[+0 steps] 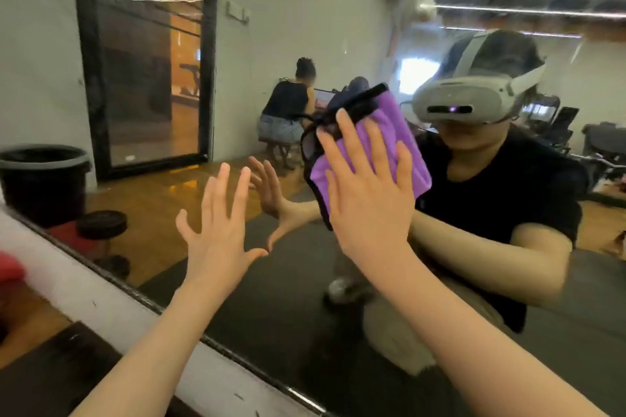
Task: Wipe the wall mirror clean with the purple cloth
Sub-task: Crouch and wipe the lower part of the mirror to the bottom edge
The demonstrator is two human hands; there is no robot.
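Looks like a gym or studio room that doubles as a workspace: a big wall mirror (338, 281) runs low along a white wall, reflecting a shiny wooden floor (152, 213), dark mats and strip lights on a black ceiling. Reflected dumbbells (101, 230) sit by a black bucket (44, 179). Further back in the reflection, someone sits at a laptop (323, 98) near a black-framed door (149, 54).

- The purple cloth (372, 149) is pressed flat against the wall mirror (203, 132) by the right hand (369, 200), fingers straight.
- At nine o'clock of it, the left hand (216, 234) is spread, fingertips touching the glass.
- A black bucket (44, 179) is reflected at far nine o'clock.
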